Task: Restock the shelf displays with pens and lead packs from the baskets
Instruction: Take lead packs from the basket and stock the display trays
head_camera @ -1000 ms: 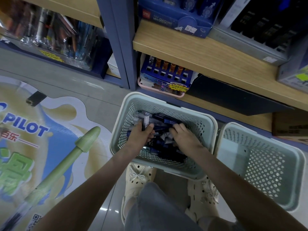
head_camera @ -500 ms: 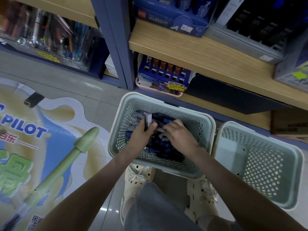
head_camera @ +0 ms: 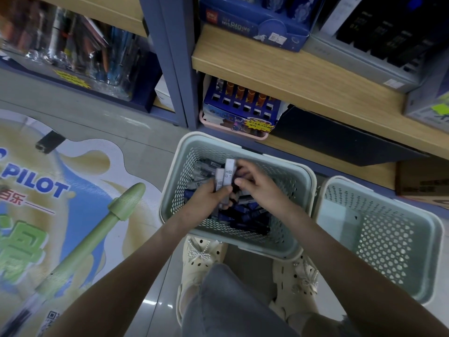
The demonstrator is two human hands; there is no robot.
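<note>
Item: lead packs [head_camera: 227, 177], slim grey boxes, a small bundle held upright at frame centre. The left hand [head_camera: 206, 199] is clamped on them, fingers and thumb curled round the lower ends, above the loose grey and dark-blue stock in the near basket [head_camera: 184, 171]. Right hand [head_camera: 263, 190]: fingers bent against the top of the tallest pack; blur hides whether it pinches or only steadies. Second basket [head_camera: 435, 239], lower right. Probable destination: blue display box [head_camera: 239, 110] on the lower shelf, just above the near basket. Hazards: the packs stand at uneven heights, so one may slip free on lifting and drop back into the pile. Grey and blue packs lie mixed, so a wrong grade could go into the display.
</note>
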